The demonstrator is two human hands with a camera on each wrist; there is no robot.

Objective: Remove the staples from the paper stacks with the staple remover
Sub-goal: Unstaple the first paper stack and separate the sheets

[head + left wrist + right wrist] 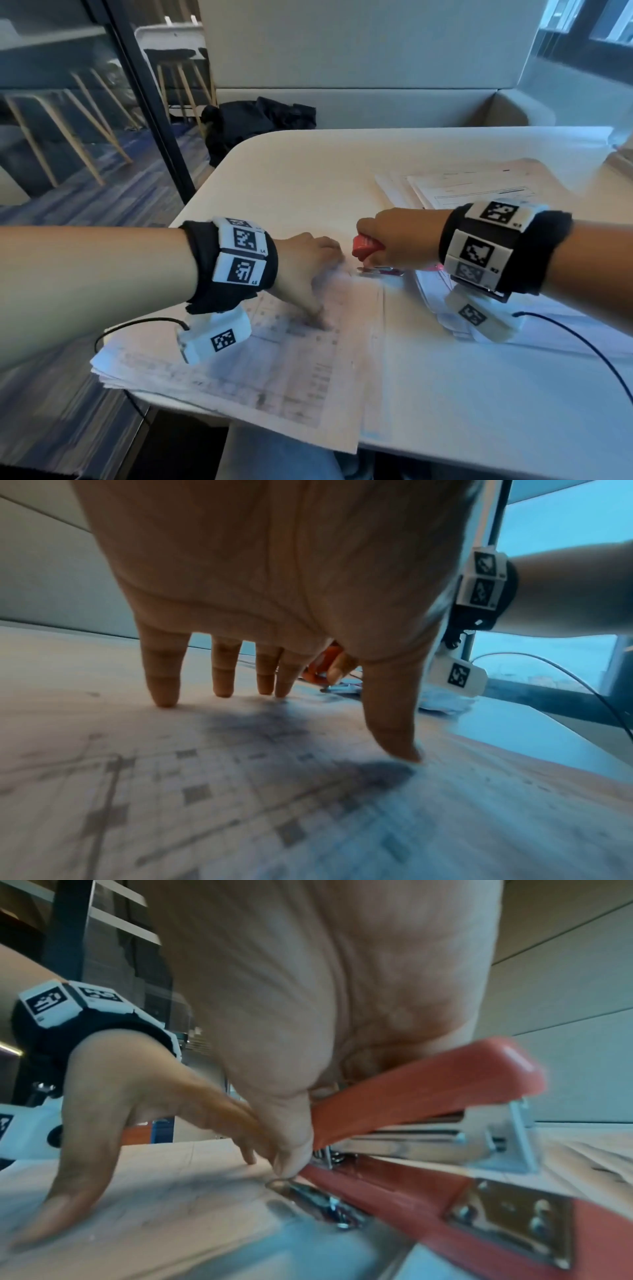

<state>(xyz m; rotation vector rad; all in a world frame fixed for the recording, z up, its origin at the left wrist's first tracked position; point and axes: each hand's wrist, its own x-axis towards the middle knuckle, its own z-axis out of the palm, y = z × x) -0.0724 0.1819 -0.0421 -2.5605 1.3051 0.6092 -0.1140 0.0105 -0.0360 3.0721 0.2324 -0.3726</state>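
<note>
A printed paper stack (274,370) lies at the table's near edge. My left hand (313,263) presses it flat with spread, straight fingers (166,696) and thumb (394,723), close to the stack's far corner. My right hand (400,236) grips a red staple remover (366,246), a stapler-shaped tool (428,1074), from above. Its metal tip (318,1196) lies low on the paper (171,1191) at that corner, just right of my left hand (120,1096). The staple itself is too blurred to make out. In the left wrist view the tool (320,669) shows behind my fingers.
More paper stacks lie at the back right (472,192) and under my right wrist (442,294). The white table (291,178) ends at a rounded left edge. A black bag (253,123) sits on the bench behind. Cables (582,346) trail from both wrist cameras.
</note>
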